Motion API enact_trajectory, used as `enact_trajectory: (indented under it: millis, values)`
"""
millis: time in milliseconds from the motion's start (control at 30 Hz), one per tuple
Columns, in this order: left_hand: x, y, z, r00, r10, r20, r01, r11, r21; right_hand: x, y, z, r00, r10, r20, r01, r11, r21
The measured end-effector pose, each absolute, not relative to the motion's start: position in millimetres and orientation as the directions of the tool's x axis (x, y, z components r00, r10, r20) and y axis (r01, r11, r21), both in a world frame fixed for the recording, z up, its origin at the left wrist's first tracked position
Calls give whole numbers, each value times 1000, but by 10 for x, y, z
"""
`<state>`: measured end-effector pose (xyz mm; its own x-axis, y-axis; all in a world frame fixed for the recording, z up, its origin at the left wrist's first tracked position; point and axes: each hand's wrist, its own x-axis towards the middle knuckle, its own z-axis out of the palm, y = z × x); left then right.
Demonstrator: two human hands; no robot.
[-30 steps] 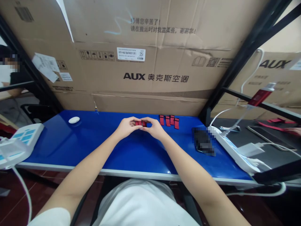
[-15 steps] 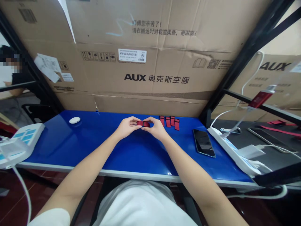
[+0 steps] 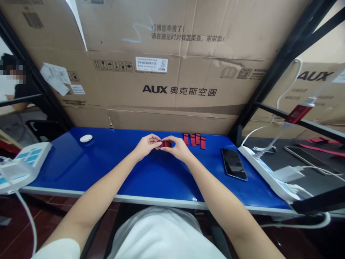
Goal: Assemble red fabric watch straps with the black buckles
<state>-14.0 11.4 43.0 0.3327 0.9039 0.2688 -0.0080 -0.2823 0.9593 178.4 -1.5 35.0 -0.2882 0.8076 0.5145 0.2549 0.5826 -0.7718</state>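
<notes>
Between both hands is a small red strap with a black band (image 3: pixel 167 144), held just above the blue tabletop. My left hand (image 3: pixel 147 145) pinches its left end between thumb and fingers. On the other side, my right hand (image 3: pixel 179 146) is closed on the right end, its fingertips nearly meeting those of the left. The fingers cover much of the strap. Several similar red straps with black ends (image 3: pixel 192 139) lie in a row on the blue table (image 3: pixel 88 165), just beyond my right hand.
A black phone (image 3: pixel 234 163) lies right of my right arm, beside a white power strip (image 3: pixel 265 171) with plugs and cables. A white oval object (image 3: pixel 86 138) and another power strip (image 3: pixel 32 158) are at left. A large cardboard box (image 3: pixel 172 72) stands behind the table. Far left, a person (image 3: pixel 24 86) sits.
The fingers have shifted slightly around the red strap, and less of its left end shows now. Both arms stay in nearly the same place.
</notes>
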Motion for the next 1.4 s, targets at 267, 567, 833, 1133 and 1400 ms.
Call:
enact_trajectory:
  millis: [267,567,833,1133,1400]
  values:
    - [-355,211,486,308,938,158,290,-251,924,1943,178,259,-348,824,447,530,566,-631]
    - [-435,198,329,626,757,189,559,-604,567,1901,343,-103,-162,921,354,662,368,-654]
    - [-363,314,108,597,727,340,665,-685,298,1819,243,-126,-325,918,229,819,394,-417]
    - [-450,318,91,537,799,272,731,-601,323,1772,184,-100,-352,923,155,850,385,-359]
    - [-509,345,15,467,879,92,840,-474,264,1753,163,-58,-351,929,113,874,369,-316]
